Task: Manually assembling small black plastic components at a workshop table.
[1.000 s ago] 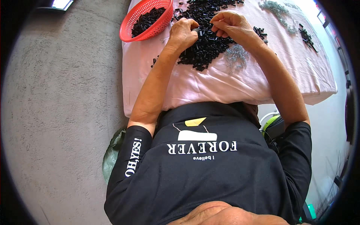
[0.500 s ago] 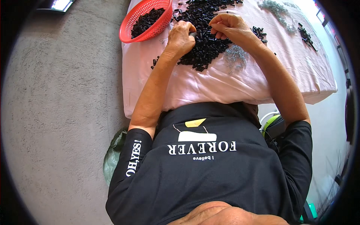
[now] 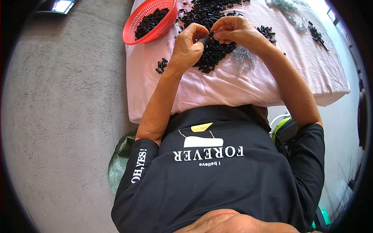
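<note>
My left hand [image 3: 187,47] is closed in a pinch over the pile of small black tube-like pieces [image 3: 211,58], with a dark cover on its thumb. A small black piece [image 3: 211,34] sits at its fingertips. From the other side my right hand [image 3: 235,31] meets it, thumb and fingers pressed together at the same piece. Whatever those right fingertips pinch is too small to make out. Close to the right wrist lies a heap of small silvery metal bits [image 3: 243,58].
A red perforated basket [image 3: 168,24] holding more black pieces stands at the table's far left. The pink cloth [image 3: 217,91] covers the table. Small black clusters lie left [image 3: 161,66] and right [image 3: 266,34], another [image 3: 318,37] farther right, near more silvery bits [image 3: 289,13].
My hands have come together: the left moved right and turned, the right moved slightly left. Their fingertips now meet at the small black piece.
</note>
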`<act>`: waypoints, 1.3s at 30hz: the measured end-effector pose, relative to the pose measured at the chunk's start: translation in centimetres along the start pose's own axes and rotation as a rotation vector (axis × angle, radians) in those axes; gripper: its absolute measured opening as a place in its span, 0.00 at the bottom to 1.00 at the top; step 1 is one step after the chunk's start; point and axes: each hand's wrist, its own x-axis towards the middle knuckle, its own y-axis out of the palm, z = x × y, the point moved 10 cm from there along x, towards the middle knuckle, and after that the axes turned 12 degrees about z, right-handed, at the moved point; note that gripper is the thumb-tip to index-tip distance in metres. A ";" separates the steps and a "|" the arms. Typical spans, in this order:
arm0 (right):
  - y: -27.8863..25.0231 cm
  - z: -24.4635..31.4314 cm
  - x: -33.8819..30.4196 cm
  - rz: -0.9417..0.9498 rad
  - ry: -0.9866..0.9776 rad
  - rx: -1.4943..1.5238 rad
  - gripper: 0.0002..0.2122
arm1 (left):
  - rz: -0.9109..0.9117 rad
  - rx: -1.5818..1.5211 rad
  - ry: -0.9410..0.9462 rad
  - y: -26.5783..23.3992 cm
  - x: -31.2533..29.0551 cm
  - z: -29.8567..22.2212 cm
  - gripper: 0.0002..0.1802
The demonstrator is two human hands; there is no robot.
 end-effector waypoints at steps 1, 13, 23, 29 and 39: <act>0.0 0.0 0.0 0.007 -0.011 -0.008 0.07 | 0.001 -0.003 -0.001 0.1 0.0 0.0 0.10; -2.6 0.0 -0.5 -0.176 -0.063 0.299 0.10 | 0.064 0.121 -0.002 2.8 -0.9 -1.8 0.09; -3.3 -0.1 -1.1 -0.231 -0.058 0.422 0.09 | 0.124 0.514 0.325 7.8 -3.2 -5.6 0.14; -2.9 -0.4 -0.9 -0.237 0.004 0.330 0.09 | 0.122 0.657 0.247 8.6 -3.1 -5.6 0.12; -2.7 -2.1 0.1 -0.110 -0.037 0.122 0.09 | 0.036 0.630 0.247 6.1 -3.5 -6.1 0.12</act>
